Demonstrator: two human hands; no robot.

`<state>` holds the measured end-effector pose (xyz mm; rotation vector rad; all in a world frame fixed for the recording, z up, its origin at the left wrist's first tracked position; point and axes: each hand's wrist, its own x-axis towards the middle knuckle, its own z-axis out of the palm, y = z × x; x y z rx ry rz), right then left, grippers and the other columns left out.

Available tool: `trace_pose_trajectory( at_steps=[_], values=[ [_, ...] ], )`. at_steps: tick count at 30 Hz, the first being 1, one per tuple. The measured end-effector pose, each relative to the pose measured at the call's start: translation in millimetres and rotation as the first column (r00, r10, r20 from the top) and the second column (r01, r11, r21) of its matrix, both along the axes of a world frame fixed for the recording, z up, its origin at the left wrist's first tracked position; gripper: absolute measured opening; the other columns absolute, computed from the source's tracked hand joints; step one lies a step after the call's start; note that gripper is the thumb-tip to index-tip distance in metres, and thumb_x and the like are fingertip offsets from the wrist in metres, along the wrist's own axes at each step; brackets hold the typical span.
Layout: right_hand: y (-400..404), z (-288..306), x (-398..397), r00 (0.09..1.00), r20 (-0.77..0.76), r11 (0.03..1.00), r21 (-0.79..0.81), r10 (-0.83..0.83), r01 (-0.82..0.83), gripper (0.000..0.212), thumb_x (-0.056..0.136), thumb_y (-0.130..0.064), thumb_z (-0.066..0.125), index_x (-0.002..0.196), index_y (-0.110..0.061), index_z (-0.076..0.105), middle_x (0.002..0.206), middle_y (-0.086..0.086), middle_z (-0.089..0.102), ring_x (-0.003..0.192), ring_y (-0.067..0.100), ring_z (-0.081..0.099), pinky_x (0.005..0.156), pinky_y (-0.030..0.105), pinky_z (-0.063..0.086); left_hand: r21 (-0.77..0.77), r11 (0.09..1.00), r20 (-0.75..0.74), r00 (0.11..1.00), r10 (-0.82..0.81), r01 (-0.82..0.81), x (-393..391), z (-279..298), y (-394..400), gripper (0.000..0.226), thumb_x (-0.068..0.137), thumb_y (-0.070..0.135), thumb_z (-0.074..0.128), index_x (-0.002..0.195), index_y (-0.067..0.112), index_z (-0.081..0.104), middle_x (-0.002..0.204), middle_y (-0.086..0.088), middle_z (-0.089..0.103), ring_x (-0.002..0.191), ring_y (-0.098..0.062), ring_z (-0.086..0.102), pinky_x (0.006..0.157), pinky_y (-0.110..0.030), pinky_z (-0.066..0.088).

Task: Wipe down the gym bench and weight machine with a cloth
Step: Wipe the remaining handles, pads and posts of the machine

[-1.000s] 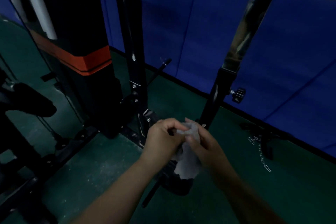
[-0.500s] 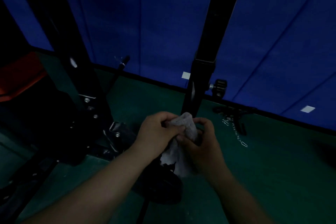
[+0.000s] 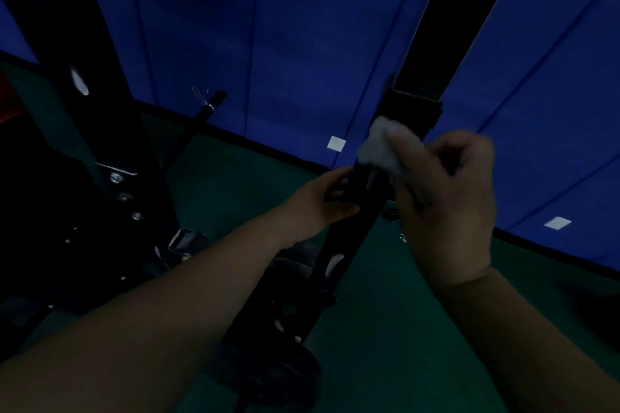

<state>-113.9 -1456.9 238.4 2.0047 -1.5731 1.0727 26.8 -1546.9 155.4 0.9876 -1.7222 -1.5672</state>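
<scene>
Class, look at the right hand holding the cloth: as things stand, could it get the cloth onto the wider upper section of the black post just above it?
Probably yes. The right hand already presses the cloth against the black post, just below the wider section, and nothing sits between them. The left hand grips lower down, out of the way.

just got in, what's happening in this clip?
A person is wiping down a weight machine in a dim gym. The right hand holds a grey cloth against a slanted black post of the machine, while the left hand grips the same post just below the cloth. Blue wall padding and green floor lie behind. No bench is clearly visible in the head view.
</scene>
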Motion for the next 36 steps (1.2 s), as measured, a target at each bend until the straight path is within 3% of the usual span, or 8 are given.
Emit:
trace_pose_trajectory(
  at_steps=[5, 9, 15, 18, 21, 27, 32, 36],
  values=[
    [31.8, -63.2, -31.0, 0.969, -0.228, 0.948, 0.274, -0.099, 0.161, 0.061, 0.072, 0.002, 0.076, 0.124, -0.027, 0.062, 0.098, 0.006, 0.045, 0.083, 0.020, 0.046, 0.051, 0.026, 0.040, -0.012, 0.994, 0.022, 0.994, -0.110, 0.110, 9.2, -12.0, -1.2, 0.068, 0.093, 0.003, 0.058, 0.148, 0.028, 0.028, 0.138, 0.015, 0.043, 0.128, 0.002, 0.041, 0.092, -0.002, 0.039],
    [13.2, -8.5, -19.3, 0.998, -0.067, 0.998, -0.056, -0.017, 0.013, 0.050, 0.081, 0.000, 0.070, 0.127, -0.016, 0.061, 0.106, 0.011, 0.044, 0.094, 0.016, 0.045, 0.071, 0.024, 0.045, -0.013, 0.988, 0.025, 0.988, -0.154, 0.154, 13.1, -13.1, -3.3, 0.061, 0.093, -0.001, 0.054, 0.144, 0.026, 0.035, 0.132, 0.017, 0.049, 0.113, 0.014, 0.050, 0.085, -0.005, 0.044],
    [10.2, -53.2, -14.8, 0.983, -0.180, 0.982, 0.172, -0.041, 0.072, 0.053, 0.091, -0.066, 0.031, 0.106, -0.026, 0.062, 0.091, -0.016, 0.046, 0.078, -0.001, 0.045, 0.069, 0.021, 0.048, -0.004, 0.993, -0.012, 0.993, -0.115, 0.115, 14.7, -38.3, -2.0, 0.051, 0.098, 0.016, 0.052, 0.145, 0.030, 0.037, 0.136, 0.016, 0.051, 0.122, 0.007, 0.047, 0.097, -0.011, 0.041],
    [17.1, -55.7, -15.6, 0.985, -0.174, 0.988, 0.149, -0.017, 0.043, 0.021, 0.090, -0.030, 0.056, 0.109, -0.025, 0.064, 0.095, -0.005, 0.049, 0.078, 0.007, 0.045, 0.059, 0.034, 0.051, 0.005, 0.992, 0.037, 0.991, -0.129, 0.129, 14.9, -51.7, -6.6, 0.051, 0.098, 0.036, 0.050, 0.146, 0.035, 0.034, 0.144, 0.013, 0.045, 0.130, -0.001, 0.043, 0.112, -0.030, 0.035],
    [2.9, -28.3, -16.4, 0.985, -0.162, 0.989, -0.142, -0.064, 0.040, 0.043, 0.083, -0.010, 0.068, 0.124, -0.021, 0.063, 0.102, 0.009, 0.046, 0.085, 0.014, 0.040, 0.052, 0.028, 0.042, -0.075, 0.990, 0.101, 0.988, -0.113, 0.121, 10.4, -61.6, -6.6, 0.054, 0.098, 0.043, 0.045, 0.149, 0.035, 0.029, 0.147, 0.012, 0.041, 0.131, -0.001, 0.041, 0.114, -0.031, 0.032],
    [18.2, -106.3, -24.0, 0.941, -0.338, 0.999, 0.023, -0.014, 0.023, 0.047, 0.079, -0.013, 0.068, 0.124, -0.024, 0.062, 0.094, 0.007, 0.046, 0.069, 0.016, 0.040, 0.039, 0.028, 0.033, -0.306, 0.952, 0.041, 0.999, 0.030, -0.016, -1.1, -81.7, -5.9, 0.055, 0.097, 0.045, 0.040, 0.148, 0.026, 0.034, 0.149, 0.006, 0.040, 0.134, -0.007, 0.039, 0.115, -0.036, 0.032],
    [0.3, -81.1, -14.5, 0.969, -0.227, 0.940, -0.342, -0.095, 0.012, 0.040, 0.087, -0.016, 0.061, 0.126, -0.024, 0.060, 0.099, 0.012, 0.046, 0.076, 0.018, 0.041, 0.049, 0.028, 0.037, -0.439, 0.896, -0.059, 0.997, 0.048, -0.070, -4.0, -92.3, -1.8, 0.054, 0.097, 0.049, 0.040, 0.144, 0.022, 0.042, 0.137, 0.005, 0.055, 0.124, -0.005, 0.051, 0.108, -0.028, 0.040],
    [-5.2, -145.3, -19.7, 0.974, -0.214, 0.964, -0.266, -0.081, 0.022, 0.043, 0.087, -0.018, 0.061, 0.128, -0.030, 0.058, 0.102, 0.005, 0.043, 0.073, 0.016, 0.042, 0.048, 0.031, 0.040, -0.520, 0.848, -0.140, 0.990, 0.034, -0.103, -5.0, -106.5, 2.6, 0.034, 0.101, 0.028, 0.042, 0.133, 0.037, 0.046, 0.123, 0.014, 0.061, 0.113, 0.000, 0.057, 0.096, -0.028, 0.049]
  ],
)
